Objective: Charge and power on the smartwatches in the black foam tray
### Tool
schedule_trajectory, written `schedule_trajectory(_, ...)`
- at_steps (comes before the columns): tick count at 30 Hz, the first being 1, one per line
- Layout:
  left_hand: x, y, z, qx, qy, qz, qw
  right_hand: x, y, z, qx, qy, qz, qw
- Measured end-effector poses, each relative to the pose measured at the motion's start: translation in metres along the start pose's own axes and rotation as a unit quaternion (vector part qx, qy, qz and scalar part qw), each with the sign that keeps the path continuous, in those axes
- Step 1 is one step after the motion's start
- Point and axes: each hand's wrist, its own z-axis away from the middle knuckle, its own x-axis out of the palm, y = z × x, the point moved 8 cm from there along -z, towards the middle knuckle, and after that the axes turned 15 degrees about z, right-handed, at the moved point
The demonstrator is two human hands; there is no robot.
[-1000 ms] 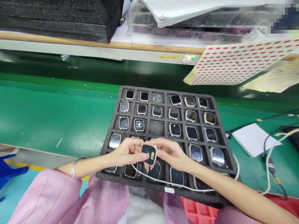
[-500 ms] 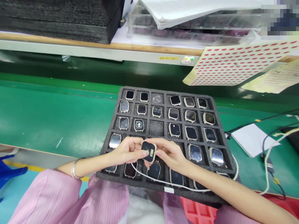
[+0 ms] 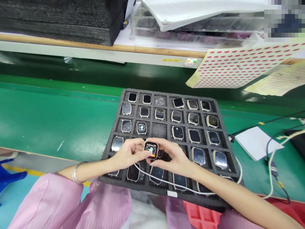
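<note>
A smartwatch without a strap (image 3: 151, 149) is held up between both hands over the front part of a grey foam tray (image 3: 160, 128). Its screen is lit with a dial and an orange patch. My left hand (image 3: 130, 154) grips the watch from the left, its thumb on the lower screen. My right hand (image 3: 172, 156) pinches the case from the right. A white cable (image 3: 171, 183) runs from below my left hand across the tray's front to the right. Smartwatches lie in most of the tray's compartments, one of them with a lit dial (image 3: 141, 128).
The tray rests on a green bench (image 3: 59, 124). Right of it lie a white paper pad (image 3: 256, 143) and several cables. Above, a shelf (image 3: 152, 51) carries black foam blocks (image 3: 54, 22) and a clear box (image 3: 195, 31). A sheet with red marks (image 3: 238, 68) hangs from it.
The held watch's screen has gone from dark, with a small yellow patch, to a bright dial. My right thumb has slid lower, below the watch. The tray stays in place.
</note>
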Motion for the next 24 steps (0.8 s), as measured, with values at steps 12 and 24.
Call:
schedule_trajectory(12, 0.004, -0.008, -0.005, -0.016, -0.006, -0.051, 0.999, -0.048, 0.020, -0.022, -0.001, 0.013, 0.269, 0.963)
schedule_trajectory(24, 0.030, 0.006, -0.023, -0.080, -0.006, -0.008, 0.997, -0.080, 0.045, 0.009, 0.065, -0.129, 0.494, 0.857)
